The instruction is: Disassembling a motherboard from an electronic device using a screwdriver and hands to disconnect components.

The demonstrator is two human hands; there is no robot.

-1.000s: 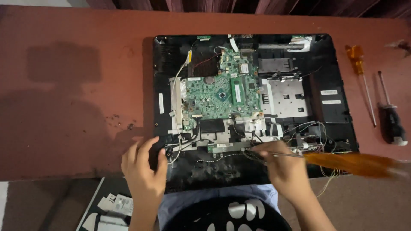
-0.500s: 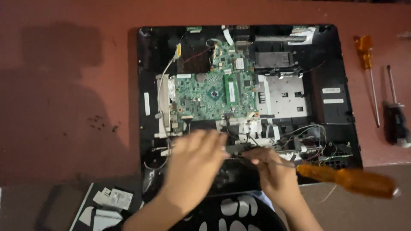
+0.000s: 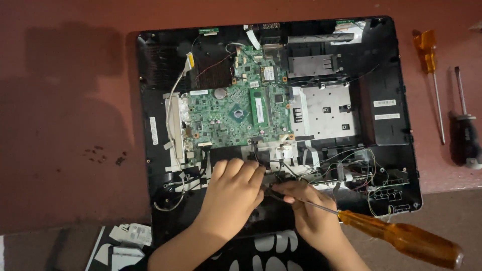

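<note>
Both hands meet at the near edge of the opened computer case on the worktop. Right hand is closed around a screwdriver, orange handle trailing right, tip pointing left beside the curled, empty left hand, just below the green circuit board.

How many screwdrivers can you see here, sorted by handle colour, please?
Orange-handled screwdrivers: 2, one in the right hand with its handle at the lower right, one lying on the table at the upper right.
Black-handled screwdrivers: 1, lying on the table by the right edge.
Total: 3
</note>
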